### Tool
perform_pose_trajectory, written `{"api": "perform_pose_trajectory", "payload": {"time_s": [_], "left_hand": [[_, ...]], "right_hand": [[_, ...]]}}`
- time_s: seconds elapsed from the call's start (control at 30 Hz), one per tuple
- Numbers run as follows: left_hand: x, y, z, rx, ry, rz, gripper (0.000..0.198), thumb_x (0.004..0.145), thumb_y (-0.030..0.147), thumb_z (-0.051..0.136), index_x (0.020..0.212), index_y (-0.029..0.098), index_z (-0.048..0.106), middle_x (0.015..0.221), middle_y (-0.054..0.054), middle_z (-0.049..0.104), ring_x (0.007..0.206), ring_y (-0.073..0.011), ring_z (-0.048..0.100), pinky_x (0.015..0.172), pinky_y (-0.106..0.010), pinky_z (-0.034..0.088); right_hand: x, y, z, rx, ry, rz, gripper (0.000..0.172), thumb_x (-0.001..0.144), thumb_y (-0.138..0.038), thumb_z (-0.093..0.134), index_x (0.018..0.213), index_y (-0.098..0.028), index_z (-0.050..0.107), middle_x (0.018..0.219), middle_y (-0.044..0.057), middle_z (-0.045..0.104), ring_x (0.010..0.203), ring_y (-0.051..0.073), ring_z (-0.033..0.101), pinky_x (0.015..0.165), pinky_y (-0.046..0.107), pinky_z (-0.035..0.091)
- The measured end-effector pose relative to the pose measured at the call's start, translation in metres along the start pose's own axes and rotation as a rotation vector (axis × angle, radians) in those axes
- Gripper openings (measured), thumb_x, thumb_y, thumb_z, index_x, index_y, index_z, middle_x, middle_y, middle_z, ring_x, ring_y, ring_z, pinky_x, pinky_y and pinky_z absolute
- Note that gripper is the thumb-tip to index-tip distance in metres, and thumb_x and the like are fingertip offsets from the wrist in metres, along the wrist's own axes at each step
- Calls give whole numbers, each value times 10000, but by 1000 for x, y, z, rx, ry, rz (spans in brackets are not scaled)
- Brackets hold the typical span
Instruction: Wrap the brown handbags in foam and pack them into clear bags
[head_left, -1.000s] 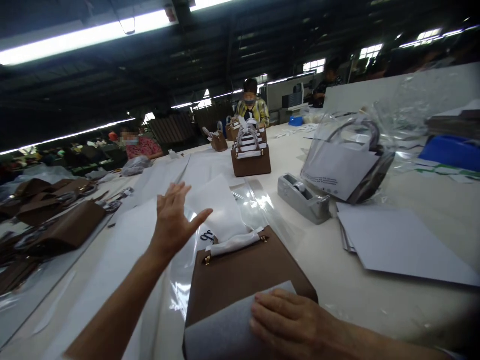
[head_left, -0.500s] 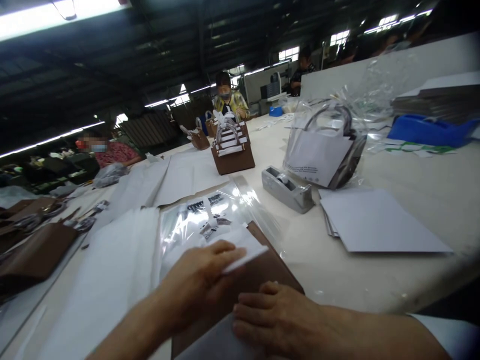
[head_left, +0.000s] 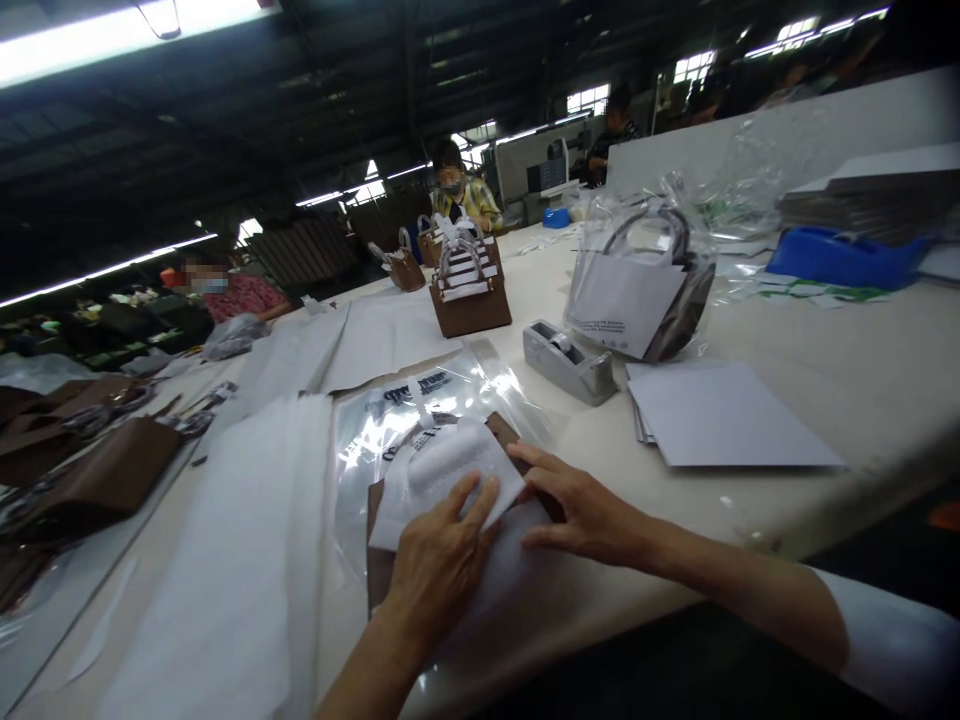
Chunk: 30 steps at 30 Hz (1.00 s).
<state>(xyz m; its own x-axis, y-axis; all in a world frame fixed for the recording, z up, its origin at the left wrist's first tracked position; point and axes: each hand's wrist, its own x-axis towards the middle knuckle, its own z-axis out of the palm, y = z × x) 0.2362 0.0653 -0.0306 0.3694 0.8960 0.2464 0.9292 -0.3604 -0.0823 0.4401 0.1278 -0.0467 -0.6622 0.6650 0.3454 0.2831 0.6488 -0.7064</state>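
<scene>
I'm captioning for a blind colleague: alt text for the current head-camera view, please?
A person's left hand rests on white paper partly covering a brown bag on a pale table; the right hand is at the bag's right edge. To the right are a grey tape dispenser, a plastic-wrapped bag and white sheets.

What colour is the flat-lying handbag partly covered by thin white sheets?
Brown; the flat-lying handbag shows best in the head view, where uncovered.
</scene>
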Motion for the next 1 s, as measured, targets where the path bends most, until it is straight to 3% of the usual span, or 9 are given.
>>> {"api": "perform_pose_trajectory", "payload": {"time_s": [0.1, 0.23, 0.3, 0.4, 0.5, 0.63, 0.77, 0.87, 1.0], "left_hand": [[-2, -2, 4, 48, 69, 46, 390, 886, 275, 393, 1272, 227, 421, 1279, -102, 486, 914, -208, 613, 705, -335, 530], [-2, -6, 8, 63, 279, 237, 351, 869, 184, 403, 1207, 134, 480, 1207, -121, 550, 812, -178, 625, 657, -296, 527], [-1, -6, 9, 64, 323, 304, 334, 866, 185, 427, 1186, 115, 491, 1197, -121, 559, 751, -163, 620, 616, -282, 518], [1, -5, 10, 73, 271, 358, 338, 867, 219, 459, 1189, 121, 487, 1213, -110, 548, 669, -142, 599, 561, -272, 494], [1, -3, 10, 90, 197, 396, 340, 881, 240, 439, 1195, 118, 481, 1232, -110, 532, 648, -134, 580, 552, -271, 476], [0, 2, 0, 131, 46, 421, 367, 885, 261, 413, 1225, 132, 461, 1287, -127, 475, 715, -159, 573, 587, -299, 472], [-1, 7, -11, 146, -147, 414, 497, 838, 400, 469, 1290, 208, 396, 1354, -139, 388, 806, -210, 558, 645, -367, 471], [-3, 7, -12, 139, -188, 392, 526, 818, 399, 499, 1304, 241, 374, 1382, -134, 346, 841, -218, 545, 672, -381, 463], [-6, 5, -8, 114, -172, 369, 531, 805, 382, 525, 1301, 266, 375, 1395, -120, 325, 847, -216, 535, 673, -376, 458]], "right_hand": [[1, -5, 1, 145, 32, 131, 160, 728, -295, 625, 719, -152, 552, 1392, 102, 307, 1262, 240, 323, 982, 356, 342], [7, -5, 10, 193, 151, 217, 144, 706, -236, 616, 643, -145, 524, 1367, 80, 350, 1219, 244, 379, 934, 334, 373], [9, -4, 14, 205, 180, 246, 130, 691, -218, 604, 627, -143, 519, 1354, 78, 362, 1185, 244, 411, 846, 302, 422], [11, -1, 17, 214, 198, 295, 120, 654, -210, 603, 612, -143, 512, 1364, 65, 336, 1142, 249, 439, 722, 263, 446], [12, 4, 17, 220, 216, 320, 131, 636, -235, 618, 635, -152, 517, 1323, 65, 381, 1114, 249, 451, 708, 261, 437], [13, 11, 18, 258, 232, 353, 151, 642, -251, 616, 731, -170, 525, 1006, 48, 567, 888, 184, 536, 658, 243, 420], [14, 13, 19, 327, 225, 435, 200, 660, -206, 578, 853, -183, 534, 758, -26, 566, 632, 104, 493, 552, 203, 384], [16, 12, 20, 376, 230, 460, 267, 684, -198, 576, 949, -188, 550, 808, -15, 594, 712, 123, 538, 634, 222, 429], [18, 14, 12, 260, 430, 318, 207, 792, -185, 482, 974, -184, 581, 1141, 53, 538, 1042, 167, 506, 829, 275, 436]]}}
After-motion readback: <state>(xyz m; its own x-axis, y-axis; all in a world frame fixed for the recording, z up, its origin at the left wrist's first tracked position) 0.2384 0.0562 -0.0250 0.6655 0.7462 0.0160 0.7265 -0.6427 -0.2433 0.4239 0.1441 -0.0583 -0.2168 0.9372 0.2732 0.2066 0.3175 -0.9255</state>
